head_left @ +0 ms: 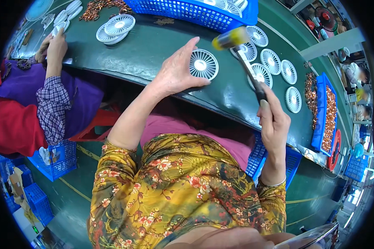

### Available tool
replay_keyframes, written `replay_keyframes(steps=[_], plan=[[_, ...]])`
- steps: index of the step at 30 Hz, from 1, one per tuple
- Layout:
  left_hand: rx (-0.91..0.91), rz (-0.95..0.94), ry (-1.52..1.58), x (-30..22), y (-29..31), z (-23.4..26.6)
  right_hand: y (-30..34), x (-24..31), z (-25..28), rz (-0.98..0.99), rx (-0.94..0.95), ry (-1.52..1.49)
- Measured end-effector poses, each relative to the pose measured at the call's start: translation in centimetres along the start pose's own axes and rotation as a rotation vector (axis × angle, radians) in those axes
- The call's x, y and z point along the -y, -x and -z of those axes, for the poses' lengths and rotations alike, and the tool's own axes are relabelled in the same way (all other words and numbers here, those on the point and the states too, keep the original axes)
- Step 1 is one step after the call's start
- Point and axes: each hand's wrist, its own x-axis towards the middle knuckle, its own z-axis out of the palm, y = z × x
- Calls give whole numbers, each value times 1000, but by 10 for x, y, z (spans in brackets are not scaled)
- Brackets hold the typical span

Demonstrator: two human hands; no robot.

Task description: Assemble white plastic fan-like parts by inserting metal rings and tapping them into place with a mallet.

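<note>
White slotted disc (200, 65) lies flat on the green bench (153, 54), near the front edge, within the curve of the left hand (174, 70). Left hand: thumb and fingers apart, straddling the disc's left side; whether they press on the rim cannot be told. Right hand (275, 124): closed around the dark grip of a hammer (246, 65), whose yellow-ended head is raised above the bench and blurred.

Principal hazard, as judged: a strike landing off-centre. The left thumb and fingers lie close around the disc, so a swing drifting left could catch them; both hands are bare. Second: the rim and thin spokes look brittle, and a blow outside the hub, or one too hard, could crack them. Third: if the hold is loose, the disc could skid or turn on the smooth surface when hit.

Also noted: the hammer overlaps loose discs (271, 62) in the view, to the right; clearance between them cannot be judged. A careless sweep could scatter these, or knock the blue basket (187, 12) behind. A co-worker's hand (56, 47) is well apart at the left; exposure there appears low.
</note>
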Motion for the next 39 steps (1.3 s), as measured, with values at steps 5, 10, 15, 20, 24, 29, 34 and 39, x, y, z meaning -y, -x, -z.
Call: replay_keyframes(steps=[5,10,15,20,24,29,34,39], plan=[[-57,-120,-23,9,-3,-19,-17,-34,-28,166,125,259],[-249,-190,-3,22,-6,-10,-24,-32,-5,-50,141,235],[-549,-199,-324,60,-40,35,-18,-17,-19,-3,205,12],[-477,22,-613,89,-64,54,-20,-21,-38,28,223,49],[-246,148,-824,73,-53,35,-11,-37,-17,-98,82,148],[-269,-8,-617,53,-25,20,2,-60,-2,-182,19,123],[-342,-188,-393,38,-14,13,-2,-64,-2,-214,28,117],[-379,21,-613,65,-20,32,-1,-71,1,-248,48,17]])
